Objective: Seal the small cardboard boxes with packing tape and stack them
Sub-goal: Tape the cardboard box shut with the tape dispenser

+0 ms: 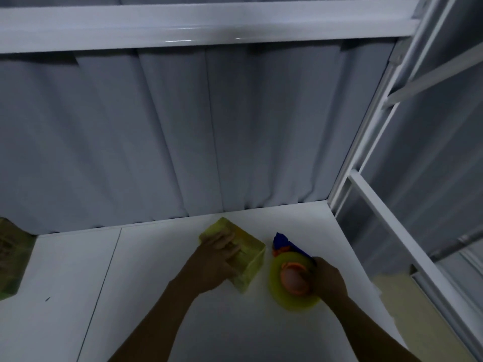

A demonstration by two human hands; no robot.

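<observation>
Right hand: the right hand (pixel 328 279) is curled round the handle of a blue-and-orange plastic tape dispenser (pixel 292 275), gripping it near the table's right edge.
Tape dispenser: it rests low over the white table (pixel 156 296); its roll of yellowish packing tape (pixel 277 290) faces the camera and its blue nose points to the far edge. Motion blur hides whether it touches the table.
Left hand: the left hand (pixel 218 259) presses on top of a small yellowish-brown cardboard box (pixel 248 269), fingers laid fairly straight across the lid, not closed round it.
Small cardboard box: it sits on the table toward the far right corner, just left of the tape dispenser, flaps down.
Second box: another cardboard box (pixel 10 259) stands at the table's left edge, cut off by the frame.
Backdrop: a grey pleated curtain (pixel 183 139) hangs behind the far edge, under a white metal rail (pixel 183 24).
</observation>
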